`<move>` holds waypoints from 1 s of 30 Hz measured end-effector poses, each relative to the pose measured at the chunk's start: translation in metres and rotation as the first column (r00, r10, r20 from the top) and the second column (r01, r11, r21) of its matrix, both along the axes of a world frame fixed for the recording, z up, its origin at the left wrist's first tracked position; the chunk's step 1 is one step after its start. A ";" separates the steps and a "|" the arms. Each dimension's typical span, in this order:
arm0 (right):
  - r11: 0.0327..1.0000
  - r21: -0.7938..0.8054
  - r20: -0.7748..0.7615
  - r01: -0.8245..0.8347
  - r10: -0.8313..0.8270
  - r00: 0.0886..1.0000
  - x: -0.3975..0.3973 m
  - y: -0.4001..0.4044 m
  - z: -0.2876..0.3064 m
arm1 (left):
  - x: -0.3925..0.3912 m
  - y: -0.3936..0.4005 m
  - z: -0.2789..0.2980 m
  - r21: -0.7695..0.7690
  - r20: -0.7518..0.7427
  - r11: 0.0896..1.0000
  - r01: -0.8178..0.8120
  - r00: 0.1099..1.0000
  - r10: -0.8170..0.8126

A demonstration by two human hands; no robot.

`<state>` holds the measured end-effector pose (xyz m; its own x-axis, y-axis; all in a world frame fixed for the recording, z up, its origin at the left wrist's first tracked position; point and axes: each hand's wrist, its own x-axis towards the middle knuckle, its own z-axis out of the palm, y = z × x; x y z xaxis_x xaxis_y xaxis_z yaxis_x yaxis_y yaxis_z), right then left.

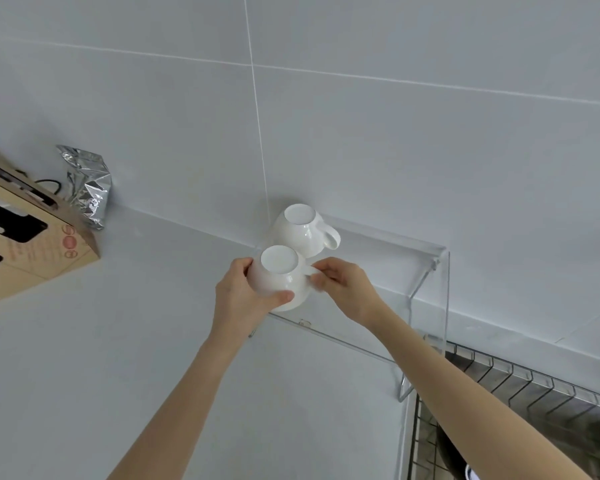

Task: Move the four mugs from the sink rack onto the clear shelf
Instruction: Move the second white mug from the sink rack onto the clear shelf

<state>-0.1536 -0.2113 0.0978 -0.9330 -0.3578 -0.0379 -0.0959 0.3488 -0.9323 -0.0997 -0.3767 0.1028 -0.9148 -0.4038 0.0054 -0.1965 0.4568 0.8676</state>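
Observation:
Two white mugs stand upside down at the left end of the clear shelf (pixel 388 258). The far mug (pixel 297 233) rests near the wall with its handle pointing right. Both my hands hold the near mug (pixel 278 277) at the shelf's front left corner. My left hand (pixel 243 296) wraps its left side, thumb across the front. My right hand (pixel 347 289) pinches its handle, which my fingers mostly hide. Whether this mug touches the shelf I cannot tell.
The wire sink rack (pixel 520 386) lies at the lower right, partly behind my right forearm. A crumpled silver foil bag (pixel 87 185) and a brown cardboard box (pixel 32 237) stand on the white counter (pixel 118 341) at the left. A tiled wall rises behind.

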 end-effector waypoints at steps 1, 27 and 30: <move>1.000 -0.002 0.002 -0.011 0.011 1.000 -0.002 -0.001 0.001 | 0.000 0.001 0.000 -0.005 -0.003 1.000 -0.016 1.000 0.016; 0.996 -0.054 -0.041 0.070 -0.072 0.997 0.005 0.049 0.023 | 0.000 0.030 0.019 -0.319 0.012 0.944 0.082 0.996 -0.083; 0.981 -0.116 -0.051 0.154 -0.161 0.986 0.020 0.094 0.031 | 0.010 0.070 0.032 -0.345 -0.113 0.922 0.175 0.968 -0.226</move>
<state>-0.1338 -0.1169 0.1288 -0.9774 -0.2053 0.0511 -0.1045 0.2587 -0.9603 -0.0902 -0.3070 0.1345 -0.9548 -0.1643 0.2476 0.0474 0.7383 0.6728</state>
